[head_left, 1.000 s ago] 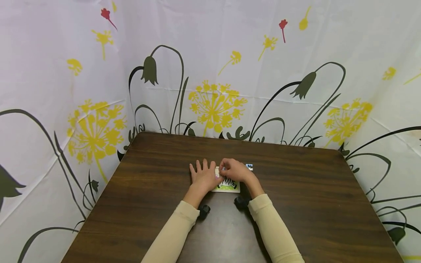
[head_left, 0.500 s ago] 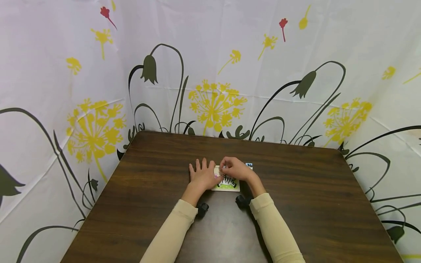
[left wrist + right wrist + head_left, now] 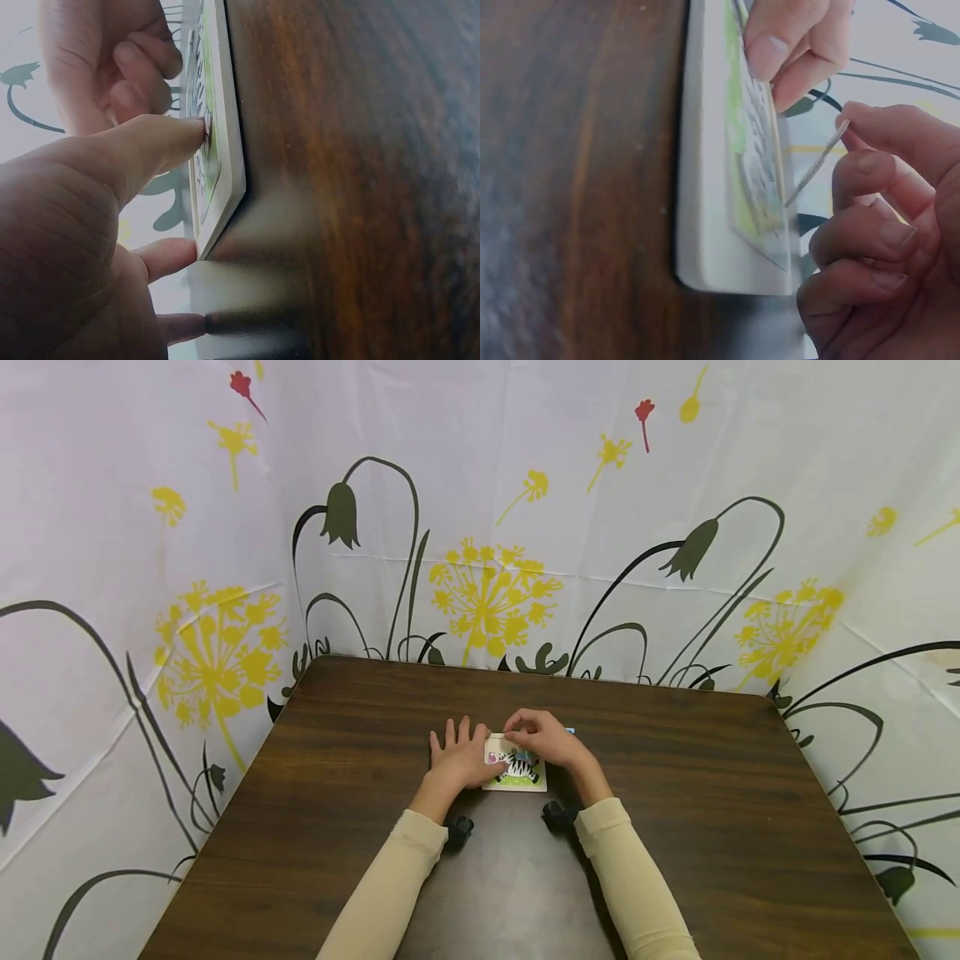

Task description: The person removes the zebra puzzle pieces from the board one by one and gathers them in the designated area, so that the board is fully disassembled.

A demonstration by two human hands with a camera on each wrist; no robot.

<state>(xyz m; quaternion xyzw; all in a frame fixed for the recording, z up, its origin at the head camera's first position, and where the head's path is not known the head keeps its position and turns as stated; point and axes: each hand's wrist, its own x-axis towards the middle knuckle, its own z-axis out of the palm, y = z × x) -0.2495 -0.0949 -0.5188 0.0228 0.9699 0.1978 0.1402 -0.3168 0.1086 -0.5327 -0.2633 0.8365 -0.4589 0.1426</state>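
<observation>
A small puzzle board [image 3: 516,787] with a zebra picture lies flat on the table. My left hand [image 3: 459,766] rests at its left side with fingers spread; the thumb [image 3: 169,142] presses on the picture near its front. Over the board's far right part is my right hand [image 3: 551,742]. In the right wrist view it pinches a thin puzzle piece [image 3: 817,165], which stands tilted with its lower edge at the picture surface. The piece's printed face cannot be made out there.
A small blue piece [image 3: 571,730] lies on the brown wooden table [image 3: 360,727] just past the right hand, mostly hidden by it. A white curtain [image 3: 465,460] with printed flowers hangs behind and at both sides.
My right hand has shifted slightly up and right, showing more of the zebra picture and covering more of the blue piece. The left hand stays nearly still on the board.
</observation>
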